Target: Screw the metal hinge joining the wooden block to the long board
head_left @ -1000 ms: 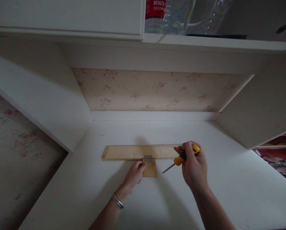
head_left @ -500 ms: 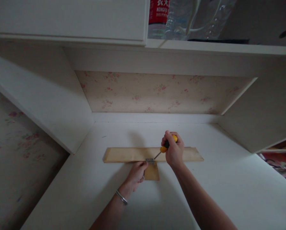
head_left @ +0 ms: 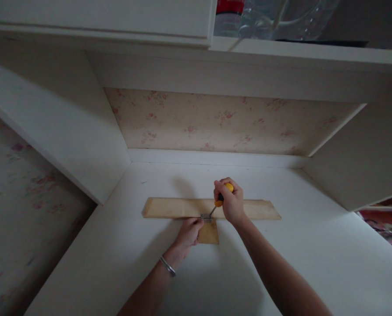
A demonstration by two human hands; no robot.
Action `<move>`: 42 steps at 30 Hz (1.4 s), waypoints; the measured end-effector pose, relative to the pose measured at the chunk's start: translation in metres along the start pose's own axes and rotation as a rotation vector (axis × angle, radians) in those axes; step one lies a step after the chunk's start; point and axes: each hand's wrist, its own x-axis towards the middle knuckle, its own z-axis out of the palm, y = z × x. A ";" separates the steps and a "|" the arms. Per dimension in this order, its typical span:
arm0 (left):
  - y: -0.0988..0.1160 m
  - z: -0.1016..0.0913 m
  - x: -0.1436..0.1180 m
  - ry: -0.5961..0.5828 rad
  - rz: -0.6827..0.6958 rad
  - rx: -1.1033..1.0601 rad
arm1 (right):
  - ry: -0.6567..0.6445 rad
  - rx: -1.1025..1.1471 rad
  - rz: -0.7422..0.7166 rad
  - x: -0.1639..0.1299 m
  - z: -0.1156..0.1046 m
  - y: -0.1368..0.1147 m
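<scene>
A long board (head_left: 172, 208) lies flat across the white tabletop (head_left: 297, 245), pale yellow-brown and smooth, like bare wood, with slanted ends and its left end face slightly darker. Against the middle of its near edge sits a small board (head_left: 210, 232), roughly square and a deeper honey colour, so that the two form a short, wide T. A small hinge (head_left: 205, 217) spans the joint between them, dull silver-grey and narrow, its leaves lying on both pieces; its screws are too small to make out. The left hand (head_left: 187, 232) has its grip closed at the upper left corner of the small board, thumb close beside the hinge and the other fingers curled underneath; how hard it presses, one cannot tell. A silver bracelet (head_left: 167, 266) circles that wrist. The right hand (head_left: 232, 202) has its grip wrapped firmly round the handle of a screwdriver (head_left: 219, 202), which is yellow with a black middle. The thin metal shaft slants down to the left and its tip meets the right part of the hinge, though whether it sits in a screw head is unclear.
</scene>
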 end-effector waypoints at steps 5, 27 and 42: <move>-0.003 -0.001 0.003 0.001 -0.018 -0.015 | -0.185 0.024 0.082 0.004 0.002 0.002; -0.003 -0.002 0.004 0.008 -0.025 -0.034 | -0.187 -0.202 0.065 0.022 0.007 -0.017; -0.002 -0.003 0.003 -0.016 -0.034 -0.035 | -0.310 -0.284 0.130 0.028 0.007 -0.031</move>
